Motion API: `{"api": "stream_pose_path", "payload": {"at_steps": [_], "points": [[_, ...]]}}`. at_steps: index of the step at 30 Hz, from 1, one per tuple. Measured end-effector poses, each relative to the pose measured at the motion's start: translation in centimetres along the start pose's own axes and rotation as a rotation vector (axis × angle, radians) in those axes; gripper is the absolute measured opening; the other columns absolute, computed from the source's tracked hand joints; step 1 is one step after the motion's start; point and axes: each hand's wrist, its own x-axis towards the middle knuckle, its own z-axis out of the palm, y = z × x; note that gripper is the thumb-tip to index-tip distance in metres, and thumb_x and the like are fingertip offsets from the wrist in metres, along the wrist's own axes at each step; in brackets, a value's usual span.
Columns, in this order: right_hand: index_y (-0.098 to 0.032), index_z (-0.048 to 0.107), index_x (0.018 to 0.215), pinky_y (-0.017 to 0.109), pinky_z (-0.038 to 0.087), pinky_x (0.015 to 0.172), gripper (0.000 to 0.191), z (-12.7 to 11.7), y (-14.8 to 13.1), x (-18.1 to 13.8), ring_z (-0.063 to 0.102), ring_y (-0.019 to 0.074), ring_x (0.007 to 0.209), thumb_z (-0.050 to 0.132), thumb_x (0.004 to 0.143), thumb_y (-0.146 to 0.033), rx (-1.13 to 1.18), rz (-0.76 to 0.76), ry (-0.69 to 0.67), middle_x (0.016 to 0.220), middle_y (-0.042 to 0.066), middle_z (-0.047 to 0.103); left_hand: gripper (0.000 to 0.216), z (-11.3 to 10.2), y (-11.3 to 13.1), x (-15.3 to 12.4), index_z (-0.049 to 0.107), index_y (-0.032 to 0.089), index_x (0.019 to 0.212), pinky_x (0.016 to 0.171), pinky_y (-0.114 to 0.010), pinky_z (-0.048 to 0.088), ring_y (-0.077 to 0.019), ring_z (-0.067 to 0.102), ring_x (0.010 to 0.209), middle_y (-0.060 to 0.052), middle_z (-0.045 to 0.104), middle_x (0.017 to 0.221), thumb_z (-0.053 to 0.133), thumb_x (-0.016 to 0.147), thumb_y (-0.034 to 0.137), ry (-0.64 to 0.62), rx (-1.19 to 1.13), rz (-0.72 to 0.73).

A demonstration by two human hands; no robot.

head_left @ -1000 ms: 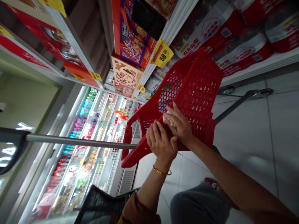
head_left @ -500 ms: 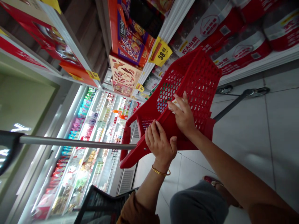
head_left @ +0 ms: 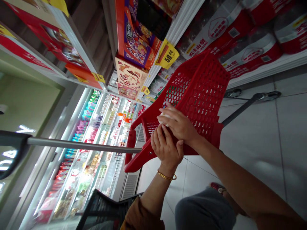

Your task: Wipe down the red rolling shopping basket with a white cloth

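Observation:
A red plastic rolling shopping basket (head_left: 206,95) with a perforated side and a grey metal pull handle (head_left: 83,144) appears sideways in the tilted view. My left hand (head_left: 166,147), with a gold bracelet at the wrist, grips the basket's rim near the handle end, fingers over the edge and thumb apart on the outer side. Just above it, my right hand (head_left: 181,124) presses a crumpled white wipe or tissue (head_left: 165,118) against the rim. Most of the wipe is hidden beneath the fingers, which are close to my left fingertips.
Packs of red-labelled bottles (head_left: 220,25) fill a low shelf beside the basket. Boxed goods (head_left: 136,41) and a yellow price tag (head_left: 168,54) sit above. A lit refrigerated display (head_left: 96,137) stands beyond. A black basket (head_left: 103,207) is near my left arm; white tiles (head_left: 254,137) cover the floor.
My right hand has slid along the basket rim toward my left hand, carrying the white wipe. My left hand keeps its place on the rim. The view has shifted slightly.

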Motion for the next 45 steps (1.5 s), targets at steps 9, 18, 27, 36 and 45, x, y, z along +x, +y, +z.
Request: {"api": "stream_pose_path", "payload": {"at_steps": [9,18,27,36,45], "points": [[-0.027,0.069,0.115,0.054,0.029,0.121,0.027,0.7,0.6,-0.4,0.037,0.0225,0.144,0.047,0.099,-0.027,-0.066,-0.027,-0.14,0.133,0.003,0.063,0.07,-0.3,0.0,0.1,0.052,0.003,0.136,0.109,-0.054,0.032,-0.0358,0.046,0.13,-0.026,0.058,0.132,0.02,0.099,0.052,-0.007,0.021,0.008],[-0.032,0.07,0.108,0.057,0.032,0.119,0.025,-0.3,1.6,0.2,0.05,0.0236,0.134,0.048,0.098,-0.027,-0.126,0.017,-0.115,0.128,0.0,0.066,0.072,-0.5,-0.1,0.2,0.046,-0.001,0.14,0.111,-0.05,0.031,-0.0356,0.045,0.131,-0.026,0.055,0.137,0.019,0.098,0.051,-0.028,0.007,0.018],[-0.029,0.071,0.102,0.058,0.032,0.118,0.026,-1.4,3.1,1.0,0.054,0.025,0.127,0.046,0.098,-0.025,-0.169,0.053,-0.042,0.122,0.001,0.068,0.072,-0.6,-0.2,0.1,0.044,-0.002,0.142,0.111,-0.05,0.032,-0.0355,0.046,0.13,-0.025,0.054,0.138,0.02,0.098,0.05,-0.034,-0.016,0.022],[-0.029,0.071,0.097,0.056,0.033,0.118,0.026,-2.4,3.4,1.9,0.055,0.0258,0.122,0.045,0.098,-0.027,-0.217,0.082,-0.045,0.115,0.002,0.067,0.072,-0.7,-0.8,-0.1,0.044,-0.001,0.142,0.111,-0.051,0.033,-0.0352,0.046,0.131,-0.025,0.054,0.139,0.021,0.098,0.051,-0.05,-0.048,0.036],[-0.029,0.069,0.103,0.053,0.029,0.121,0.024,-1.5,2.8,1.1,0.055,0.0226,0.12,0.045,0.098,-0.026,-0.19,0.096,-0.079,0.116,0.002,0.065,0.066,-0.9,-1.7,-0.3,0.041,-0.002,0.143,0.109,-0.051,0.035,-0.0345,0.051,0.125,-0.025,0.058,0.133,0.027,0.099,0.046,-0.067,0.003,0.025]]}}
